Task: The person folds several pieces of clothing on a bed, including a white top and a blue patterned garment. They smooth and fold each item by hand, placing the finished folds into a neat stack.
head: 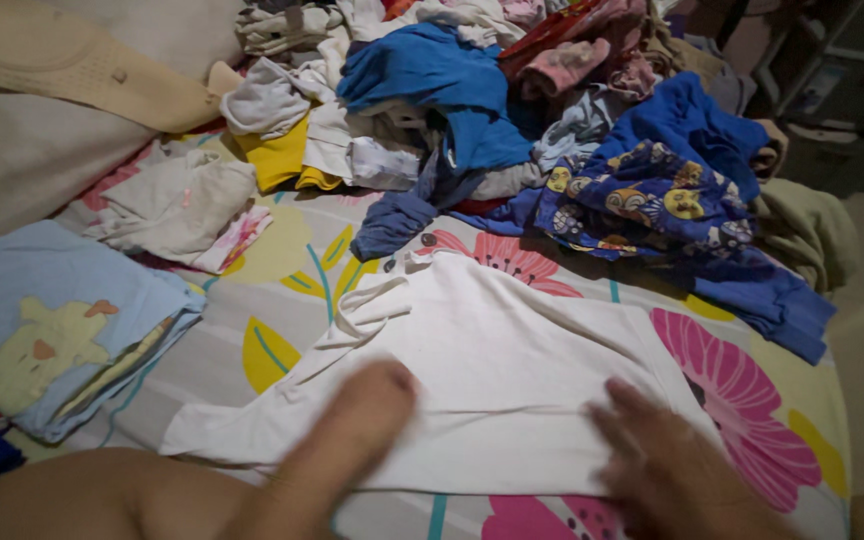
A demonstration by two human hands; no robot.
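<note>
**Both hands flat on a white shirt spread over a flowered bedsheet**

Nearest the lens, the left hand [347, 440] comes in from the bottom edge, blurred, its forearm filling the lower left corner. Its fingers look extended and close together, lying on the lower edge of the white shirt [492, 375]; they close on nothing that can be seen, though the blur hides the fingertips. Over at the lower right, the right hand [667, 465] rests on the same garment with its fingers spread and flat, palm down, gripping nothing.

That white shirt lies spread out in the middle of the floral bedsheet [752, 400], which is pale with large pink flowers and yellow leaves. One sleeve reaches up and left toward the yellow leaf prints.

Left of the shirt sits a folded light-blue cloth [47, 325] with a pale yellow animal figure on it, stacked on other folded pieces. Above that lies a crumpled cream-white garment [177, 200].

Across the top of the bed runs a heap of unfolded laundry: a bright blue top [442, 85], a yellow piece [277, 155], a dark blue printed fabric with yellow cartoon figures [652, 195], and pink items [572, 60] behind. An olive-green cloth [812, 230] hangs at the right edge of the bed.
</note>
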